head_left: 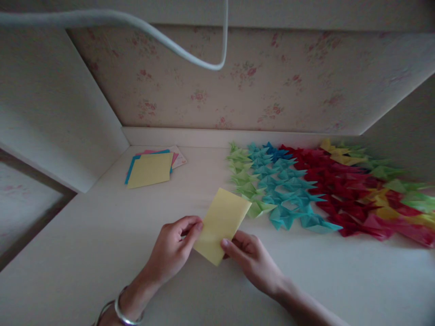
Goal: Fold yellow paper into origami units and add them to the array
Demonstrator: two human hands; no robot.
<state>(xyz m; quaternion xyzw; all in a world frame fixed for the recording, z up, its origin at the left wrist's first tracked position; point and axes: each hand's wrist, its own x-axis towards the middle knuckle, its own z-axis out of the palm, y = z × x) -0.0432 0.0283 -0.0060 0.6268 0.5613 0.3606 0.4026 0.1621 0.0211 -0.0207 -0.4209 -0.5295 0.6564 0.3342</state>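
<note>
A pale yellow sheet of paper, rectangular and apparently folded in half, is held tilted above the white tabletop. My left hand pinches its left edge between thumb and fingertips. At the lower right edge, my right hand grips it too, thumb on top and fingers underneath. Silver bangles circle my left wrist. Just beyond the sheet's right corner lie rows of folded paper cranes in light green, teal and blue.
A small stack of square papers, yellow on top with blue and pink below, lies at the back left. Red, pink and yellow folded papers cover the right side. A white cable hangs in front of the flowered wall.
</note>
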